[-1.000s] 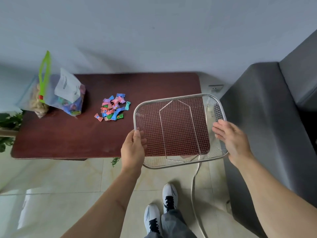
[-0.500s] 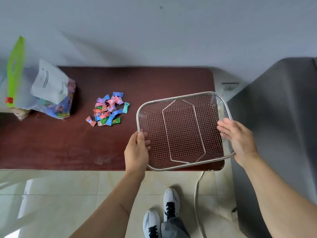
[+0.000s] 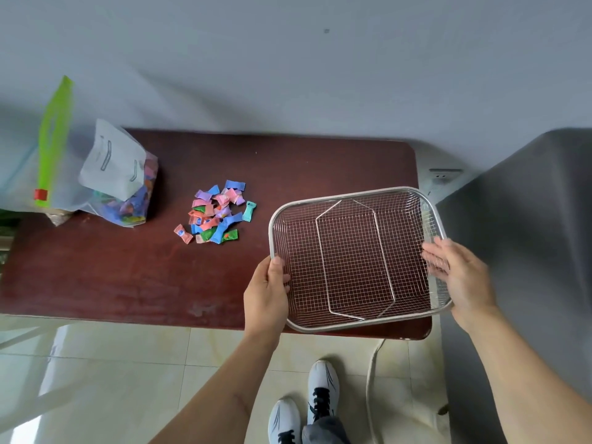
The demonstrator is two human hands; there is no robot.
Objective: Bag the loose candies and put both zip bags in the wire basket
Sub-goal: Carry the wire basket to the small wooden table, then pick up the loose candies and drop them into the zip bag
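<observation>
An empty wire basket [image 3: 349,196] sits over the right end of the dark brown table [image 3: 128,270]. My left hand [image 3: 267,291] grips its left rim, thumb on top. On the right rim, my right hand [image 3: 458,277] holds with fingers spread against the mesh. A pile of loose wrapped candies [image 3: 217,213] in pink, blue, green and purple lies left of the basket. At the table's left end stand two zip bags: one with a green zip strip and red slider [image 3: 48,161], and one holding colourful candies [image 3: 125,190].
A grey sofa [image 3: 525,251] stands close on the right. The wall behind carries a socket [image 3: 443,176], and a white cable [image 3: 371,379] hangs down to the tiled floor. My white shoes [image 3: 304,402] are below the table's front edge.
The basket has moved forward from beyond the table's front edge to lie over the table's right end, with both hands still on its rims. The view has moved closer.
</observation>
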